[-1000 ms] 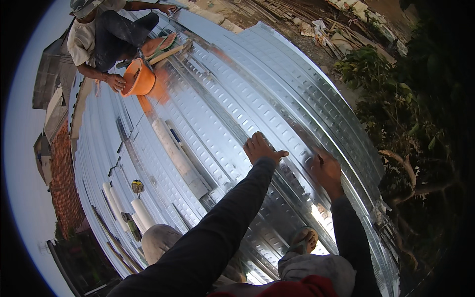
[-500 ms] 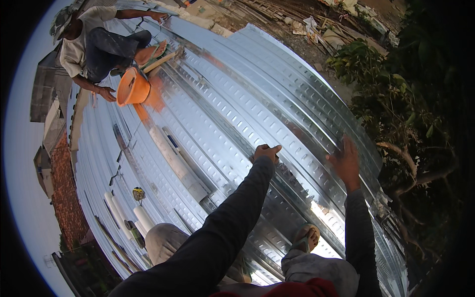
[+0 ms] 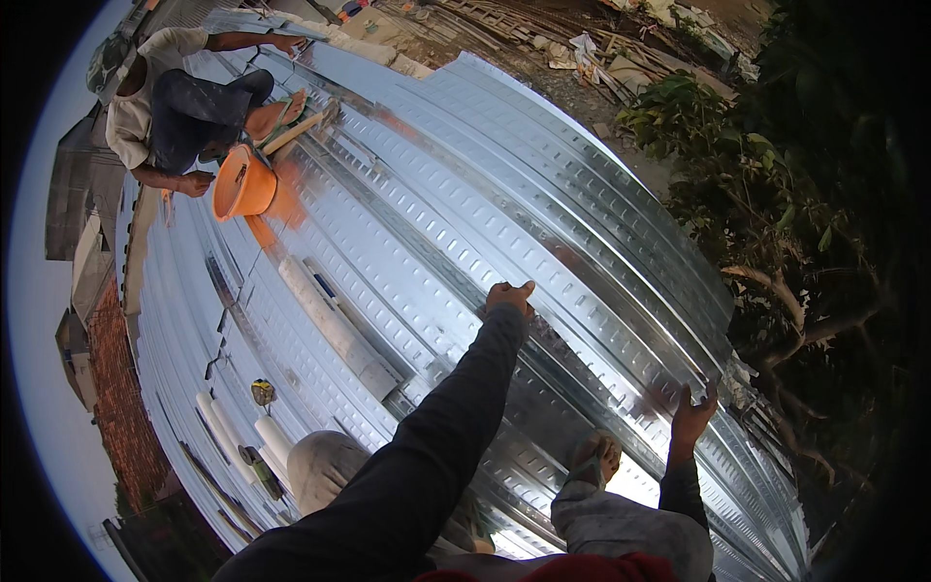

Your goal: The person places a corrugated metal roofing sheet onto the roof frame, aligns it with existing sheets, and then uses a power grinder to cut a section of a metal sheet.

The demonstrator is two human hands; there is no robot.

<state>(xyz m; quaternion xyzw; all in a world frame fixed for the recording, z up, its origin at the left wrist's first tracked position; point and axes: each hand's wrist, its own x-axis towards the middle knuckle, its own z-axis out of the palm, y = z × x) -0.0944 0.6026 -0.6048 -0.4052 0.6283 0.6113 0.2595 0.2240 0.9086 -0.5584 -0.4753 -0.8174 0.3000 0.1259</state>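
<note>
- Fingers of the left hand (image 3: 509, 299): curled at the silver, ribbed metal sheet (image 3: 580, 303), probably for bracing; whether clamped cannot be told.
- Right hand (image 3: 694, 419): fingers apart, apparently free.
- Sheet: beneath both hands, its breadth probably steadying it.

The sheets (image 3: 572, 194) are silver with rows of dashes. Far left, the bucket (image 3: 248, 184) is orange, the co-worker's shirt (image 3: 129, 126) cream. Near left, the tubes (image 3: 274, 439) are white, the tape measure (image 3: 263, 392) yellow and black. The sleeves (image 3: 432, 427) are black, the roof (image 3: 126, 412) at left reddish brown, the leaves (image 3: 669, 109) at right green.
</note>
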